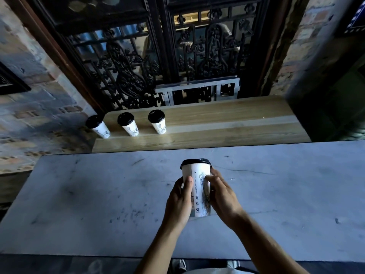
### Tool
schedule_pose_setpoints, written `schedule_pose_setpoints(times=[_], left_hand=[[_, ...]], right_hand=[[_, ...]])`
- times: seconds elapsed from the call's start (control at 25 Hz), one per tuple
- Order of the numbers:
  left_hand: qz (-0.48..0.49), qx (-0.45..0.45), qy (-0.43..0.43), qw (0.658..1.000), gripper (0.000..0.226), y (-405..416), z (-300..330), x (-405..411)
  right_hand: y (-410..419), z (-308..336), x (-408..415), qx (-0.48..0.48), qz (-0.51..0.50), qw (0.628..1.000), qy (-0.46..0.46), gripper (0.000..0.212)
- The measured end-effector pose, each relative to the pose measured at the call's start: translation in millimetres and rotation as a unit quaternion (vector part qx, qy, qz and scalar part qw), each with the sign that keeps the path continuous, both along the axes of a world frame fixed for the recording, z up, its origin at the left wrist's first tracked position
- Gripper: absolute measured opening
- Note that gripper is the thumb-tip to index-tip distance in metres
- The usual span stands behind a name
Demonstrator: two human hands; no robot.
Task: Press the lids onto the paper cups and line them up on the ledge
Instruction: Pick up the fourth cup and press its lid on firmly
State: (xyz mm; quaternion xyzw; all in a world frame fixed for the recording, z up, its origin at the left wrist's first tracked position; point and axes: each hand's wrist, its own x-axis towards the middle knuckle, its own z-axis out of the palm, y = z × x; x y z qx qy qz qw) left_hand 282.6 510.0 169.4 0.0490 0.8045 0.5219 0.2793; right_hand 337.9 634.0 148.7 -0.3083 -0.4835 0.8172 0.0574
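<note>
A white printed paper cup [197, 186] with a black lid [195, 162] on top stands upright over the grey stone counter. My left hand [178, 200] grips its left side with the thumb across the front. My right hand [223, 194] holds its right side, fingers curled round the wall. Three more lidded cups stand in a row on the left end of the wooden ledge [227, 123]: one at the far left corner [97, 126], one in the middle [128, 124], one on the right [157, 121].
The grey marble counter [98, 204] lies between me and the ledge. Behind the ledge rises a dark carved wooden screen [158, 62] with a metal frame [199, 89] at its foot. Brick walls flank both sides.
</note>
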Motion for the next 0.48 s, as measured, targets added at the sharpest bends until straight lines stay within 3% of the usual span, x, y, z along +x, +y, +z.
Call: schedule_pose_setpoints(times=[0.08,0.24,0.48], left_hand=[[0.043,0.010,0.016,0.999,0.042,4,2,9],[0.074,0.046,0.095,0.992,0.065,5,0,31],[0.045,0.026,0.242,0.969,0.033,5,3,56]], right_hand=[[7,-3,5,0.006,-0.005,1.000,-0.004,0.034],[20,-1,19,-0.032,-0.009,0.999,-0.001,0.030],[32,-4,42,-0.062,0.038,0.997,-0.001,0.027]])
